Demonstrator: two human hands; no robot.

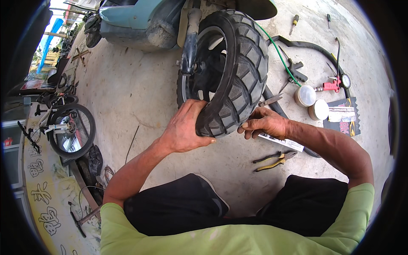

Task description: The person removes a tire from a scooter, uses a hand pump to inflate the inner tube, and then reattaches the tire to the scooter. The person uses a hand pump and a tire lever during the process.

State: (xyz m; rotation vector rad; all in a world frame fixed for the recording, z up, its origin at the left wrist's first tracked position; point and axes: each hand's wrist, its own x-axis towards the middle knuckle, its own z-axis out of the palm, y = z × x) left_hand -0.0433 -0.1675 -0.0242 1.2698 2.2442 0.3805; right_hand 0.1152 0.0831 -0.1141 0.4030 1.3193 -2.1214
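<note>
A black knobby scooter tyre (240, 68) sits on its wheel at the front of a pale blue scooter (136, 19), held by the fork (190, 40). My left hand (185, 127) grips the tyre's lower left edge, fingers curled over the bead by the rim. My right hand (263, 124) presses its fingertips against the tyre's lower right tread. Both forearms come up from my green-sleeved shoulders, over my black-clad knees.
On the concrete right of the wheel lie pliers (274, 160), a loose inner tube (306, 44), a green hose (278, 53), a red air gauge (333, 84), two round tins (305, 95), screwdrivers (293, 22) and a dark packet (344, 117). A bicycle (70, 127) stands at left.
</note>
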